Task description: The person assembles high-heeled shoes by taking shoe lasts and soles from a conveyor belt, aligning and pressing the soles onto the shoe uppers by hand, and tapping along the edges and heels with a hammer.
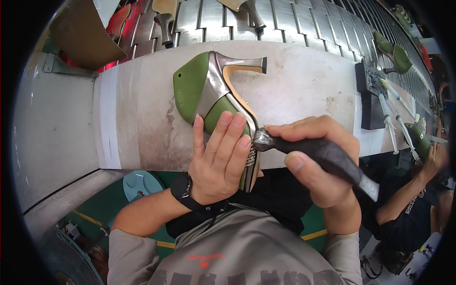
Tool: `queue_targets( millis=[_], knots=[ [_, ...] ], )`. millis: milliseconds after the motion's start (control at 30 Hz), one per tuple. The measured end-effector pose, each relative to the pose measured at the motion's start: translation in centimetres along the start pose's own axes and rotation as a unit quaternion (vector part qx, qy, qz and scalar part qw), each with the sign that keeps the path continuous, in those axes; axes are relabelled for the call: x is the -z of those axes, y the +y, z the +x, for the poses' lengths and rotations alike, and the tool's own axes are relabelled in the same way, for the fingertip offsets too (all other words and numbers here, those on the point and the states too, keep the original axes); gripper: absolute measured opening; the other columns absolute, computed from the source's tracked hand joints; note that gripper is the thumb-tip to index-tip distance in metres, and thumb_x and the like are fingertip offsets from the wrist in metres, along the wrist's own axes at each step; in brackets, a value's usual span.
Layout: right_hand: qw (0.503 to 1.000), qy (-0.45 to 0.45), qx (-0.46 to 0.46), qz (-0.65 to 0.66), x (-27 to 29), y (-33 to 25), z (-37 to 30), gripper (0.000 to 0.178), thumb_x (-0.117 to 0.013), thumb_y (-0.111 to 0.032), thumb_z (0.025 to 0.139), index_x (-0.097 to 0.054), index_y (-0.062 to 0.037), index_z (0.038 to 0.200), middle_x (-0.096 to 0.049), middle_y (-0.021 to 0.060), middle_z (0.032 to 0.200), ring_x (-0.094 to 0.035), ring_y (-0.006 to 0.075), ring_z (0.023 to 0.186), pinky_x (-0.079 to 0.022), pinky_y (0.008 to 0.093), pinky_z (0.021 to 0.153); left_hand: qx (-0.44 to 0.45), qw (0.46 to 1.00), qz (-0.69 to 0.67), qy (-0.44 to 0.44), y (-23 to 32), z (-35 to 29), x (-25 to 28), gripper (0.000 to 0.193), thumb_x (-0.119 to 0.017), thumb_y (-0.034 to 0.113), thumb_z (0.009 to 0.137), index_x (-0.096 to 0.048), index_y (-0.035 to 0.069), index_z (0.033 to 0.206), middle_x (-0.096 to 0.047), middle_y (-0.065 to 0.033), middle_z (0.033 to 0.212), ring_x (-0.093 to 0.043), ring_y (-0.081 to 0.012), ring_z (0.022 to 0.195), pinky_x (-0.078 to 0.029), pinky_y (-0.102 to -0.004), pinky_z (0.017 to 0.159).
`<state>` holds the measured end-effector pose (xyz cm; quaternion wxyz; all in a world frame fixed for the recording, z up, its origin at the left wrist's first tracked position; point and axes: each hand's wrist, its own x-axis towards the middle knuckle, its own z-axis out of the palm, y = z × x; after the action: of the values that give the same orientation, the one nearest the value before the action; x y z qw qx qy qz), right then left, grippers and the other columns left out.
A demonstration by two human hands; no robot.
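A high-heeled shoe (221, 78) in metallic pewter lies on its side on a green shoe last (191, 85), its heel pointing right and its toe toward me. Sparkling trim shows near the toe, which reaches past the bench's near edge. My left hand (216, 159) is wrapped around the front half, fingers laid over the last and a fingertip showing beyond the sole edge. In my right hand (327, 164) is a dark-handled hand tool (316, 154) with a rounded metal head and a flat metal tail end. Its head meets the sole edge beside my left fingers.
The pale, stained bench (299, 90) runs in front of me, with a slatted metal conveyor (304, 28) behind it carrying heeled pieces. At right, a black block (370, 102) stands by several syringes (387, 121). Another person's hand (432, 161) works on a green last there. A fan (71, 259) stands lower left.
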<state>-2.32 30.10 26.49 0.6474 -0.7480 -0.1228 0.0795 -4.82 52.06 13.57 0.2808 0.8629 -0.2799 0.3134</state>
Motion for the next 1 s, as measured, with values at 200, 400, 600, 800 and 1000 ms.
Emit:
queue_targets(
  millis=[200, 400, 600, 800, 1000],
  knots=[
    [0.994, -0.046, 0.061, -0.077, -0.6, 0.5, 0.5, 0.028, -0.085, -0.003, 0.082, -0.073, 0.0052, 0.105, -0.08, 0.0206, 0.102, -0.081, 0.0308, 0.098, -0.064, 0.0369, 0.089, 0.009, 0.998, -0.016, -0.056, -0.1, 0.0, 0.7, 0.051, -0.056, 0.02, 0.108, -0.042, 0.002, 0.153, -0.053, -0.0258, 0.157, -0.052, -0.0422, 0.148, -0.025, -0.0744, 0.123],
    [0.985, -0.063, 0.094, -0.131, -2.2, -0.4, -2.0, 0.031, -0.086, -0.004, 0.077, -0.074, 0.007, 0.103, -0.079, 0.0224, 0.101, -0.081, 0.0352, 0.097, -0.066, 0.0406, 0.091, 0.015, 0.999, -0.02, -0.038, 0.0, 0.4, 0.7, 0.051, -0.056, 0.011, 0.105, -0.041, 0.001, 0.153, -0.052, -0.0261, 0.159, -0.051, -0.0416, 0.149, -0.025, -0.0742, 0.123],
    [0.998, -0.047, 0.005, -0.049, -3.2, 0.5, -5.5, 0.033, -0.086, -0.004, 0.082, -0.073, 0.0068, 0.111, -0.079, 0.0226, 0.111, -0.08, 0.033, 0.104, -0.064, 0.0376, 0.093, -0.011, 0.998, 0.01, -0.067, -0.5, 0.0, 1.4, 0.08, -0.065, 0.047, 0.106, -0.032, -0.002, 0.159, -0.045, -0.0376, 0.159, -0.047, -0.0524, 0.148, -0.028, -0.0764, 0.12],
    [0.999, 0.036, 0.012, 0.027, -2.3, 0.9, -3.9, 0.032, -0.077, 0.001, 0.092, -0.067, 0.0071, 0.122, -0.074, 0.029, 0.125, -0.076, 0.033, 0.116, -0.06, 0.0401, 0.102, 0.043, 0.998, -0.014, -0.038, 0.5, -0.3, 0.7, 0.064, -0.057, 0.042, 0.11, -0.039, 0.005, 0.158, -0.047, -0.0339, 0.16, -0.047, -0.0494, 0.15, -0.03, -0.0787, 0.117],
    [0.99, 0.041, -0.043, 0.125, -1.3, 2.5, -0.6, 0.026, -0.073, -0.003, 0.095, -0.066, 0.0079, 0.118, -0.075, 0.029, 0.122, -0.076, 0.0321, 0.112, -0.059, 0.0403, 0.1, 0.058, 0.996, -0.03, -0.06, 0.8, -1.1, 0.7, 0.054, -0.055, 0.016, 0.108, -0.039, 0.006, 0.158, -0.046, -0.0323, 0.161, -0.046, -0.0479, 0.152, -0.023, -0.0797, 0.12]
  ],
)
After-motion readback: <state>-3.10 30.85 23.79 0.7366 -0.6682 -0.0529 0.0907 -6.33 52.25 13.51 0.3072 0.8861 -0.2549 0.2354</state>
